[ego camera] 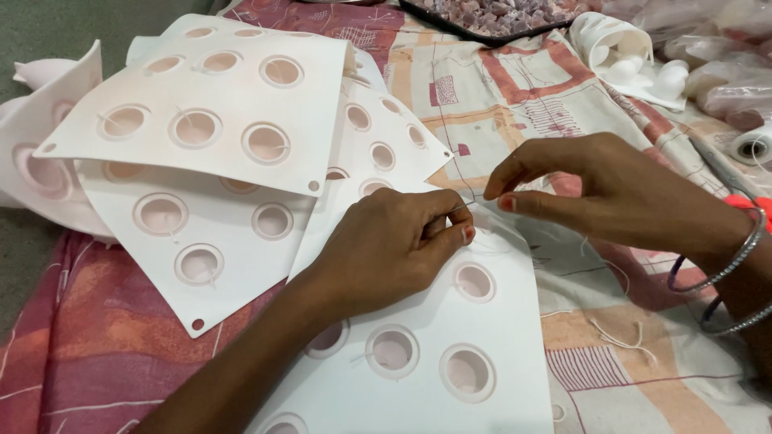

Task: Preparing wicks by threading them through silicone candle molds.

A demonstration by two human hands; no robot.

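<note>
Head view, largest first: patterned cloth (498, 96) in red, cream and orange, spread beneath everything. Next in size, white sheets with round cup holes: one stack (201, 112) fanned at upper left, sheets overlapping and askew; one white sheet (498, 321) lying flat at centre bottom, directly under both hands. Dark tray of small purplish pieces (490, 16) at the top edge, well apart from the hands. Crumpled white holder with pale round pieces (635, 60) at upper right, plastic bags beside it. Spool of white thread (754, 146) near the right edge.

Left hand (386, 249) resting on the near sheet, knuckles up, fingers curled in close, thumb (450, 239) pressed against forefinger, pinching something thin at the sheet's upper edge; needle or thread, cannot tell which. Right hand (619, 197) just beside it, hovering over the cloth at the sheet's top right corner, thumb and forefinger (515, 173) brought together in a tight pinch on a fine pale thread (462, 207) running between the two hands; remaining fingers folded loosely back. Fingertips of both hands nearly touching. Metal bangles (736, 261) round the right wrist. Short scraps of white string (619, 333) on the cloth below the right hand.
</note>
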